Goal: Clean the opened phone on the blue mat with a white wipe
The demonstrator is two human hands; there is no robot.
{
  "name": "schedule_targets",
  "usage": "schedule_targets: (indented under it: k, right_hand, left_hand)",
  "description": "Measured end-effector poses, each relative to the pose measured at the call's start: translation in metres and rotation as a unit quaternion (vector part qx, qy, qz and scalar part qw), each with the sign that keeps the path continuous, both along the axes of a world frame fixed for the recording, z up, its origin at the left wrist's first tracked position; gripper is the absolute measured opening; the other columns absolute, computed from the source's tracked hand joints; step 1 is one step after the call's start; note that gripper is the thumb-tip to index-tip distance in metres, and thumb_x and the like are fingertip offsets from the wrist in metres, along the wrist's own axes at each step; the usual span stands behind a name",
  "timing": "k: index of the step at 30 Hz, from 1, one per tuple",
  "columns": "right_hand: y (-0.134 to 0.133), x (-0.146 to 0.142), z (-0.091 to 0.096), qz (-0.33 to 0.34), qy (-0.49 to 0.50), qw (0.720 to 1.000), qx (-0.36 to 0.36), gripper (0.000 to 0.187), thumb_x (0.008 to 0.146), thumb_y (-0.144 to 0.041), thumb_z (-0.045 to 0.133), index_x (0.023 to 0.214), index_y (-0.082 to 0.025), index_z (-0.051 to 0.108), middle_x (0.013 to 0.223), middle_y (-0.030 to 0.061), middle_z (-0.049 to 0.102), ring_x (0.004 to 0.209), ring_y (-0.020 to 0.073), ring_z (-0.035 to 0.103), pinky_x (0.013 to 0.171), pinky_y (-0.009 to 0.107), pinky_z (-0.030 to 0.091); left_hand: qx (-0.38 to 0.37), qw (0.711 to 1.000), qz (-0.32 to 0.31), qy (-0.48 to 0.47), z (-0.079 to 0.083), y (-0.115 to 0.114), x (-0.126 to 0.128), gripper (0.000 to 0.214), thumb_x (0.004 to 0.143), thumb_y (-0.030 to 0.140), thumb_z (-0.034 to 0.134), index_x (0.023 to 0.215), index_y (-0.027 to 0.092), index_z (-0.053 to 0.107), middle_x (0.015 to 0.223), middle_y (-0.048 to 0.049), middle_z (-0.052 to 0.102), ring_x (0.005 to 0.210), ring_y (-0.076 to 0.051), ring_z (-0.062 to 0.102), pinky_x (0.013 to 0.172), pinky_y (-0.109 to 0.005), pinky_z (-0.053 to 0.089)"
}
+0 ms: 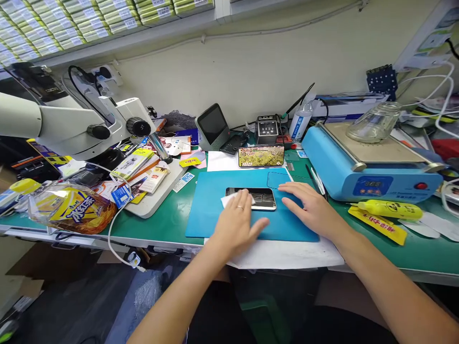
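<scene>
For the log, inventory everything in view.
Rectangular mat: one, blue, on green tabletop
Flat phone: one, black, on mat
Thin wipe: one, white, overlapping flat phone
Propped lit phone: one, multicoloured, behind mat
Benchtop microscope: one, white, left
Plastic drink bottle: one, amber, left
Paper cards: several, multicoloured, left
Shelved packs: many, yellowish, upper left
Angled screen device: one, grey, rear
Boxy machine: one, blue, right
Glass jar: one, clear, on machine
Slim squeeze tube: one, yellow, right
Left hand: one, on wipe
Right hand: one, beside flat phone
</scene>
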State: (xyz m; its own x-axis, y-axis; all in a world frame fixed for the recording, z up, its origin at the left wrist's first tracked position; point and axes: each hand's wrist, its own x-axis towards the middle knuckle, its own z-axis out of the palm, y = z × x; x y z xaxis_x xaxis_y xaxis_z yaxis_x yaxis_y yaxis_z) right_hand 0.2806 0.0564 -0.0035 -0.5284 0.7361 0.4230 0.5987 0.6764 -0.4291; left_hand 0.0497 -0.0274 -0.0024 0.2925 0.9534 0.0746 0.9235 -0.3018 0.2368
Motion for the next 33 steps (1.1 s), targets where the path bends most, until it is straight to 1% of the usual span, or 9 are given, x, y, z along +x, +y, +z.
schedule_targets:
  k: [4,9,11,13,16,21,24,29,33]
  right_hand:
    - [-0.002,-0.002,0.002,0.004,0.000,1.000,-0.005,0.033,0.098,-0.041,0.049,0.119,-0.023,0.066,0.124,0.0096,0.069,0.123,0.0290,0.059,0.106,0.048,0.047]
    - [0.000,0.000,0.000,-0.006,0.008,1.000,-0.002,0.034,0.097,-0.043,0.048,0.117,-0.023,0.067,0.122,0.0105,0.070,0.120,0.0296,0.061,0.105,0.050,0.048]
    - [0.001,0.001,0.000,-0.005,0.005,1.000,-0.004,0.034,0.097,-0.044,0.048,0.116,-0.023,0.067,0.122,0.0107,0.071,0.119,0.0297,0.062,0.104,0.050,0.049]
    - [0.001,0.002,0.000,-0.002,-0.003,1.000,-0.009,0.034,0.097,-0.043,0.048,0.116,-0.023,0.067,0.121,0.0106,0.071,0.118,0.0297,0.062,0.103,0.050,0.049]
    - [-0.001,0.002,0.003,0.003,-0.010,1.000,-0.014,0.034,0.097,-0.043,0.048,0.117,-0.024,0.067,0.120,0.0098,0.071,0.117,0.0300,0.063,0.102,0.050,0.050]
    - [-0.004,-0.004,0.006,0.016,-0.014,1.000,-0.022,0.033,0.098,-0.041,0.047,0.120,-0.025,0.066,0.121,0.0090,0.071,0.118,0.0295,0.062,0.103,0.050,0.050]
    - [-0.004,-0.006,0.006,0.015,-0.016,0.999,-0.026,0.034,0.098,-0.041,0.048,0.121,-0.025,0.066,0.122,0.0091,0.071,0.119,0.0296,0.062,0.103,0.050,0.049]
    - [0.000,-0.002,0.002,0.001,-0.020,1.000,-0.022,0.034,0.096,-0.044,0.048,0.117,-0.024,0.068,0.120,0.0101,0.072,0.115,0.0300,0.064,0.102,0.051,0.050]
    - [0.001,-0.001,0.002,-0.003,-0.021,1.000,-0.015,0.032,0.096,-0.042,0.049,0.116,-0.025,0.068,0.120,0.0096,0.072,0.116,0.0305,0.063,0.102,0.052,0.050]
  left_hand:
    - [-0.016,0.999,0.048,0.010,0.005,0.021,0.004,0.089,0.101,0.068,0.021,0.153,-0.003,0.030,0.163,-0.0223,0.022,0.153,-0.033,0.017,0.125,-0.046,0.020]
    - [0.000,0.999,-0.034,0.006,0.009,0.013,0.059,0.097,0.097,0.074,0.016,0.154,-0.004,0.027,0.162,-0.0227,0.021,0.153,-0.032,0.015,0.125,-0.043,0.019]
    - [0.008,0.998,-0.059,0.000,0.009,0.003,0.068,0.097,0.097,0.073,0.012,0.155,-0.004,0.026,0.163,-0.0222,0.022,0.153,-0.031,0.015,0.125,-0.043,0.018]
    - [0.010,0.998,-0.066,-0.009,0.007,-0.006,0.062,0.095,0.098,0.072,0.009,0.155,-0.003,0.027,0.163,-0.0207,0.022,0.153,-0.030,0.016,0.125,-0.042,0.020]
    - [0.010,0.999,-0.042,-0.011,0.003,-0.011,0.030,0.090,0.099,0.070,0.011,0.154,0.001,0.031,0.163,-0.0186,0.024,0.153,-0.030,0.019,0.124,-0.043,0.023]
    - [0.005,0.999,0.036,0.012,0.001,0.001,-0.016,0.084,0.102,0.065,0.016,0.153,0.000,0.030,0.163,-0.0211,0.023,0.153,-0.031,0.018,0.124,-0.046,0.022]
    - [0.004,0.999,0.038,0.006,0.002,0.014,-0.001,0.092,0.098,0.071,0.022,0.153,-0.003,0.030,0.163,-0.0228,0.020,0.153,-0.033,0.016,0.124,-0.047,0.020]
    - [0.007,0.999,-0.038,-0.018,0.005,0.017,0.047,0.102,0.094,0.078,0.022,0.154,-0.004,0.027,0.162,-0.0231,0.022,0.153,-0.032,0.015,0.125,-0.044,0.018]
    - [0.027,0.998,-0.047,-0.023,0.000,-0.007,0.036,0.096,0.097,0.075,0.018,0.154,-0.001,0.029,0.163,-0.0205,0.022,0.153,-0.031,0.017,0.125,-0.043,0.020]
